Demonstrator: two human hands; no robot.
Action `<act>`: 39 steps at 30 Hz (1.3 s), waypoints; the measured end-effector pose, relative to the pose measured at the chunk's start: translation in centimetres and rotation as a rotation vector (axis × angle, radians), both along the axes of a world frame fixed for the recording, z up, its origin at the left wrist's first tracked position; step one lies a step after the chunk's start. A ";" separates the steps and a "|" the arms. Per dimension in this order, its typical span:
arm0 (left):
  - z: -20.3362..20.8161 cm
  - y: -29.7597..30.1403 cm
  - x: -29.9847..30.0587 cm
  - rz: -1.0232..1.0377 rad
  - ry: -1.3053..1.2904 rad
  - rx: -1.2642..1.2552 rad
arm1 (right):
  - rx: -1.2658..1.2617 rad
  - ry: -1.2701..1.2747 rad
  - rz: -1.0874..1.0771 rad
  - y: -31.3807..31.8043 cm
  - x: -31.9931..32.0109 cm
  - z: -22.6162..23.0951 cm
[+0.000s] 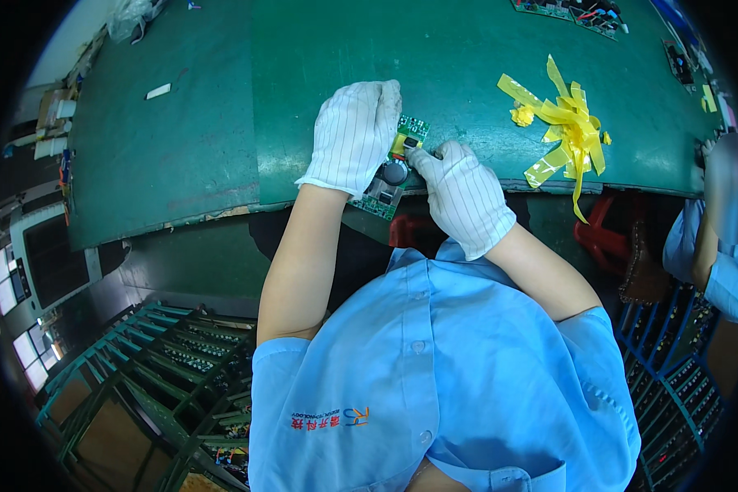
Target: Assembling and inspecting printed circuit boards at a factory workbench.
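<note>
Both my hands wear white striped gloves and meet over a green circuit board [414, 127] at the near edge of the green table. My left hand [354, 135] is closed on the board's left side and covers part of it. Close to the board's right edge, my right hand [467, 197] has its fingers curled, with a fingertip against the parts there. What it pinches, if anything, is hidden. Between the hands the board shows a dark round component [395, 171] and a patch of yellow [398, 146]. The board's lower end reaches past the table edge.
A tangle of yellow tape strips [578, 123] lies right of my hands, one strip hanging over the edge. More circuit boards [594, 16] sit at the far right. A small white piece [158, 91] lies left. Racks of boards [180, 353] stand behind; a co-worker's arm [705, 246] shows at right.
</note>
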State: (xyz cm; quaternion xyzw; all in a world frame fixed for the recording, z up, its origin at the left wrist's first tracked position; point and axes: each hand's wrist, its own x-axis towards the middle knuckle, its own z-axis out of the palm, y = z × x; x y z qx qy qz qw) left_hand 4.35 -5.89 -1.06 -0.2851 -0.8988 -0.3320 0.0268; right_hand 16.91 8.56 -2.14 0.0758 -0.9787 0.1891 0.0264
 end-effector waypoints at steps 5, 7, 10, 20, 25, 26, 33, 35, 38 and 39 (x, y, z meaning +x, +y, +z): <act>-0.6 -0.3 -0.1 0.010 0.030 0.015 | 0.021 -0.016 0.017 1.0 0.7 1.0; -0.6 -0.2 0.0 0.012 0.032 0.016 | 0.006 -0.033 -0.012 1.7 1.4 1.2; -0.5 -0.1 0.1 0.013 0.065 0.041 | -0.065 0.002 -0.009 2.3 2.3 0.6; -0.3 0.1 0.2 0.012 0.051 -0.007 | 0.185 -0.075 0.113 0.4 0.5 0.2; -0.6 0.0 0.1 0.006 0.101 0.012 | 0.251 -0.015 0.151 0.3 0.4 0.2; -0.5 0.0 0.2 0.009 0.080 0.005 | 0.253 -0.014 0.148 0.3 0.3 0.2; -0.4 -0.1 0.1 -0.006 0.080 -0.012 | 0.233 0.067 0.170 0.4 -0.2 -0.1; -0.5 0.0 0.1 -0.005 0.083 -0.018 | 0.229 0.065 0.168 0.4 -0.2 -0.2; -0.5 -0.1 0.2 -0.002 0.089 -0.026 | 0.234 0.008 0.153 0.3 0.0 -0.1; -0.5 -0.1 0.2 -0.001 0.084 -0.035 | 0.242 0.001 0.152 0.4 0.1 -0.2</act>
